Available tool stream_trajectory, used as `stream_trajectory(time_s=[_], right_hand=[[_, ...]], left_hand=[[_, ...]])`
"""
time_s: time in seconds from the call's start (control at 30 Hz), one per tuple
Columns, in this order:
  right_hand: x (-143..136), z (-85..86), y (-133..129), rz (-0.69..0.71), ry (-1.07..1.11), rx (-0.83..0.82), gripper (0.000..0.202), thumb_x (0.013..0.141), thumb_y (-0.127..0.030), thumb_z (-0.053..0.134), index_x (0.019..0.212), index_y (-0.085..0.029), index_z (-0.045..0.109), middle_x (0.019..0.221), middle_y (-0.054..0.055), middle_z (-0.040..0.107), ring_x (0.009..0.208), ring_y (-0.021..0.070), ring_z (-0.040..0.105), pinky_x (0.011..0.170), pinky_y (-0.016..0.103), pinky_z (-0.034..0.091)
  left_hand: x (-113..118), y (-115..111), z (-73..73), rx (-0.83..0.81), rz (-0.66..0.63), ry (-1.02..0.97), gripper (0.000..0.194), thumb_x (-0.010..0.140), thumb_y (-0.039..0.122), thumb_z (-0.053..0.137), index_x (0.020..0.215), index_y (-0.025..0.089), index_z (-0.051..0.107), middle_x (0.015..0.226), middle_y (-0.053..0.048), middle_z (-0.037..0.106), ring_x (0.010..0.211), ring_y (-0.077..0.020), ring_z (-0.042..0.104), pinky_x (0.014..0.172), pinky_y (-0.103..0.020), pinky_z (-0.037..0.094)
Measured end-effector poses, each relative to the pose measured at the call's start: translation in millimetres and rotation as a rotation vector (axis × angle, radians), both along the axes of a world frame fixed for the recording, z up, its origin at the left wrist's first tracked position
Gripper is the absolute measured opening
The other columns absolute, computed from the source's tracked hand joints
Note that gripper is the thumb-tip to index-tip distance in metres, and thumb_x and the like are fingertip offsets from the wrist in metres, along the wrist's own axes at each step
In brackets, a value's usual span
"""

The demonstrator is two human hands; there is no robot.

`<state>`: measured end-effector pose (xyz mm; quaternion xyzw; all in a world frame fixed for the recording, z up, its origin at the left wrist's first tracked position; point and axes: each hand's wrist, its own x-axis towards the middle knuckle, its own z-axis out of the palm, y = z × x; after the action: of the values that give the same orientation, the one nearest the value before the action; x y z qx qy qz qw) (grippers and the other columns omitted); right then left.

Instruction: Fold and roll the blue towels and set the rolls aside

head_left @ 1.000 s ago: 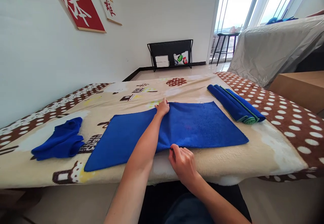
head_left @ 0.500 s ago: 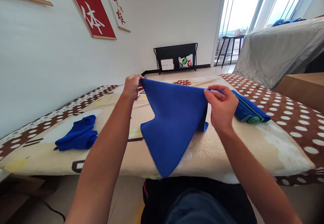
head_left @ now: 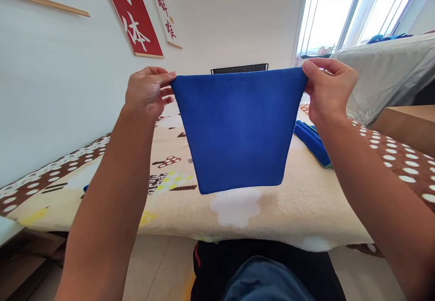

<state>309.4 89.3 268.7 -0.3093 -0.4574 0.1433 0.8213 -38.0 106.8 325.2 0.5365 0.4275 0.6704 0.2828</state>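
A blue cloth (head_left: 238, 128) hangs spread out flat in the air, its top edge stretched between my two hands. My left hand (head_left: 147, 90) pinches its upper left corner between thumb and fingers. At the upper right corner, my right hand (head_left: 329, 85) grips it the same way. The cloth's lower edge hangs above the patterned blanket (head_left: 234, 212). Behind my right wrist lie rolled blue cloths with green edging (head_left: 312, 144). Only a sliver of another blue cloth (head_left: 85, 188) shows beside my left forearm.
The blanket covers a low bed-like surface with a brown polka-dot border (head_left: 387, 149). A black mesh rack (head_left: 239, 69) stands at the far wall, mostly hidden by the cloth. To the right are a plastic-covered piece (head_left: 377, 74) and a brown box (head_left: 408, 124).
Both hands have risen and moved apart, the left hand leftward, the right hand rightward. The cloth, folded and drooping to a point before, now hangs open as a flat square.
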Motion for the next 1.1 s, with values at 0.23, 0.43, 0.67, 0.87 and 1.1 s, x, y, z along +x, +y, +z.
stream_trajectory(time_s=[0.23, 0.43, 0.67, 0.87, 1.1], right_hand=[[9.9, 15.6, 11.3, 0.077, -0.103, -0.095, 0.012, 0.072, -0.013, 0.075, 0.082, -0.008, 0.071, 0.060, -0.002, 0.064, 0.056, 0.0063, 0.060, 0.061, 0.029, 0.050], [27.2, 23.3, 16.1, 0.161, -0.316, -0.256, 0.038, 0.068, -0.020, 0.078, 0.097, 0.003, 0.068, 0.076, 0.006, 0.072, 0.067, 0.0086, 0.068, 0.068, 0.030, 0.052], [34.1, 28.0, 11.9, 0.188, -0.339, -0.292, 0.050, 0.063, -0.010, 0.078, 0.109, 0.007, 0.065, 0.088, 0.011, 0.073, 0.070, 0.0076, 0.068, 0.071, 0.030, 0.053], [36.6, 24.5, 19.7, 0.175, -0.321, -0.215, 0.039, 0.066, -0.013, 0.077, 0.101, 0.002, 0.069, 0.077, 0.006, 0.072, 0.070, 0.0090, 0.069, 0.069, 0.030, 0.052], [29.3, 27.9, 23.0, 0.083, -0.290, -0.207, 0.031, 0.068, -0.013, 0.080, 0.094, -0.003, 0.070, 0.071, 0.004, 0.071, 0.063, 0.0084, 0.066, 0.064, 0.030, 0.052]], left_hand=[[-4.7, 0.5, 3.1, 0.094, 0.116, 0.103, 0.024, 0.076, 0.018, 0.080, 0.083, 0.014, 0.057, 0.075, 0.000, 0.059, 0.058, -0.0077, 0.050, 0.063, -0.027, 0.037], [-13.1, 10.5, 1.0, 0.154, 0.119, 0.167, 0.022, 0.076, 0.019, 0.081, 0.089, 0.012, 0.065, 0.072, 0.002, 0.059, 0.055, -0.0051, 0.046, 0.062, -0.025, 0.034], [-25.1, 3.2, 1.0, 0.074, -0.090, 0.205, 0.024, 0.080, 0.014, 0.078, 0.102, 0.008, 0.069, 0.088, -0.006, 0.067, 0.072, -0.0099, 0.058, 0.073, -0.029, 0.035], [-26.3, 1.3, -0.4, 0.169, -0.029, 0.356, 0.029, 0.074, 0.006, 0.078, 0.103, 0.005, 0.070, 0.071, -0.004, 0.064, 0.067, -0.0116, 0.057, 0.081, -0.034, 0.039], [-19.0, 2.7, 0.1, 0.253, 0.087, 0.433, 0.019, 0.075, 0.006, 0.077, 0.091, 0.006, 0.067, 0.069, -0.003, 0.065, 0.066, -0.0109, 0.055, 0.076, -0.033, 0.043]])
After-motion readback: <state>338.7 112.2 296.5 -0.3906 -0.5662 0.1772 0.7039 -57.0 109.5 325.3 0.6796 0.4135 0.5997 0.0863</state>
